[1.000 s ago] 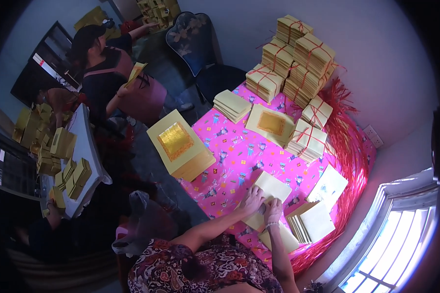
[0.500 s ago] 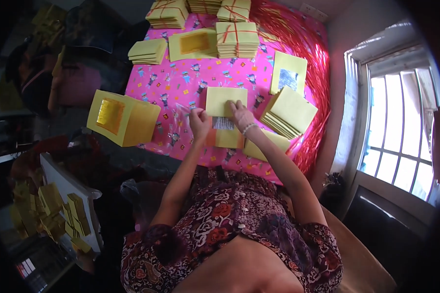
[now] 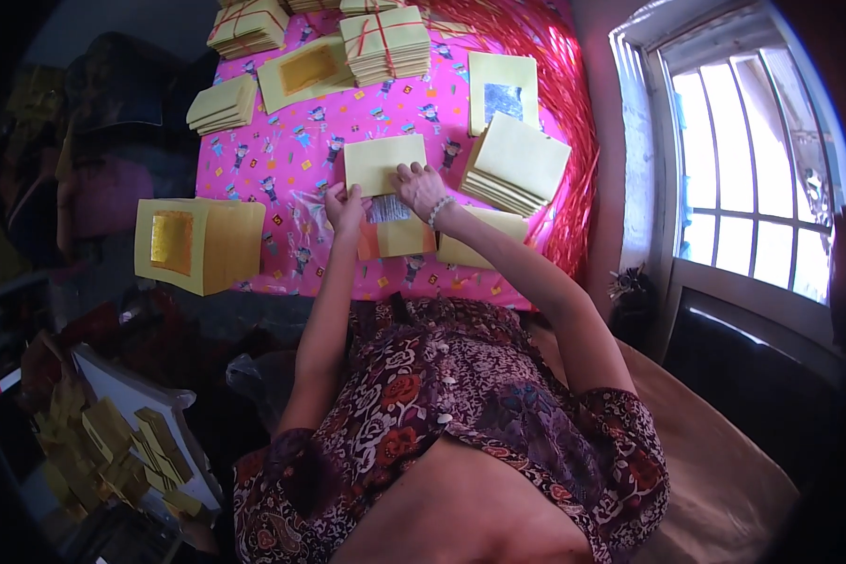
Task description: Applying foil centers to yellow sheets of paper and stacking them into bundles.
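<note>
Yellow paper (image 3: 383, 155): is lying mid-table on the pink printed cloth (image 3: 296, 141), its far part showing pale, plain and squarish, its near part showing a crinkled silver patch (image 3: 390, 209) and orange areas. Left to right: thick yellow stack (image 3: 233, 240), is displaying a gold panel (image 3: 171, 239). Thinner pile (image 3: 222, 105), is resting farther off. Left hand (image 3: 345, 204), thumb and fingers narrow, is holding the paper's left edge. Right hand (image 3: 421, 191), fingers bent and slightly parted, is touching the paper's right side; the thumb being hidden, one cannot tell whether it is gripping. Pale folded sheaf (image 3: 526, 155), is leaning at right. Red strands (image 3: 578, 155), are running along the table's right edge.
</note>
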Demonstrator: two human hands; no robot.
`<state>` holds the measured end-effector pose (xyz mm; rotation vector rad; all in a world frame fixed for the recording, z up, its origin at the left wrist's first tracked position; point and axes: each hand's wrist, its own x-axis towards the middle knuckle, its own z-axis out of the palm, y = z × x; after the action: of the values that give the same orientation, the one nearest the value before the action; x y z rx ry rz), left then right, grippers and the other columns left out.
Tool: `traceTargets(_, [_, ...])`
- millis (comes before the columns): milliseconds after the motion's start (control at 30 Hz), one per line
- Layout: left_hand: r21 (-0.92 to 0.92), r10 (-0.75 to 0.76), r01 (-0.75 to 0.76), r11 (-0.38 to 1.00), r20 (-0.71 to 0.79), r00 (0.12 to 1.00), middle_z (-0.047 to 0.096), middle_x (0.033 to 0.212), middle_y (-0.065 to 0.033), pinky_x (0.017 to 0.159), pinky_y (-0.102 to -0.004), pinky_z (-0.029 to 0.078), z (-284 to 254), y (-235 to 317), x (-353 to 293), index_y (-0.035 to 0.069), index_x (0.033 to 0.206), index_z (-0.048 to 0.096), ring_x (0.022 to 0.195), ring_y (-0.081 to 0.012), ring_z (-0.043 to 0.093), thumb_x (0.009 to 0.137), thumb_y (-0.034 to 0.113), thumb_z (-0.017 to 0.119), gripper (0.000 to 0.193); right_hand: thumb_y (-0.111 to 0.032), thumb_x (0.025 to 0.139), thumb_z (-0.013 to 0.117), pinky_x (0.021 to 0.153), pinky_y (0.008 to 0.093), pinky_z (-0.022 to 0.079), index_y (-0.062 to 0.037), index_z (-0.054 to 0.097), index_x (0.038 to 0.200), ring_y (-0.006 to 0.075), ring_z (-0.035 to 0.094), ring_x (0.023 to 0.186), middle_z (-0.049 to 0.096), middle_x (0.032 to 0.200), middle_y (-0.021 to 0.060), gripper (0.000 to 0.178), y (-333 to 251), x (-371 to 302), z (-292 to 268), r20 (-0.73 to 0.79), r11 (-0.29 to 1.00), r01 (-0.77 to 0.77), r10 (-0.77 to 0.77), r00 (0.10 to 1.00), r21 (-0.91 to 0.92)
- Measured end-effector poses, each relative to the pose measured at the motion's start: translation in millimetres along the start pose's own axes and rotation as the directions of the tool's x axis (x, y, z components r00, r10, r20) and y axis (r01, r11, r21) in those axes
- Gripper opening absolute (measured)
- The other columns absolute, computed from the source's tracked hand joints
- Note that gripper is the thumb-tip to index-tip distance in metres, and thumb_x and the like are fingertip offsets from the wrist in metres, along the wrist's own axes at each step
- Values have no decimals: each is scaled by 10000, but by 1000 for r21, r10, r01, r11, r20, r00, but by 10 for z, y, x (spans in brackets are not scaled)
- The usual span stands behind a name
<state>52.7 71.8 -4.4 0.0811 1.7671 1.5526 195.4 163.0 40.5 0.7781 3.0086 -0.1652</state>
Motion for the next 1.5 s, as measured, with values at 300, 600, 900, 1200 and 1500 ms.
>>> traceTargets(300, [-139,114,-82,987,237,965,598,950,-51,624,-235,540,-145,354,-856,27,1170,483,745,-113,606,910,98,524,273,-209,816,662,805,387,462,38,381,1255,307,535,960,508,1107,195,577,34,-892,-646,-298,634,-172,564,770,754])
traceTargets(600, [-64,34,-6,998,453,891,599,943,-49,615,-220,539,130,-168,-1621,14,1104,510,755,-90,593,889,102,571,240,-42,894,520,749,264,491,4,367,1228,152,577,895,574,1005,106,370,-19,-2091,-15,31,-48,3,676,737,999])
traceTargets(900, [-176,-393,496,850,416,820,627,928,-40,715,-285,525,242,-921,-1572,71,1022,577,804,-141,617,858,123,632,180,-54,870,535,728,288,494,4,414,1123,173,594,911,590,996,126,287,159,-2347,457,243,-58,-301,740,627,952])
traceTargets(1200, [-52,-435,459,887,242,867,632,803,-40,532,-251,517,343,-1198,-1419,43,951,581,615,-126,611,788,132,711,227,-83,835,567,678,318,483,4,437,1090,207,610,791,611,899,142,300,268,-2264,687,131,205,-467,797,590,860])
traceTargets(1500, [202,-421,385,900,181,889,613,689,-3,403,-230,432,308,-1233,-1311,87,831,614,487,-95,545,740,218,757,215,-144,750,617,695,456,479,-4,479,1037,401,596,781,620,839,192,348,258,-2145,540,-138,561,-657,803,580,503])
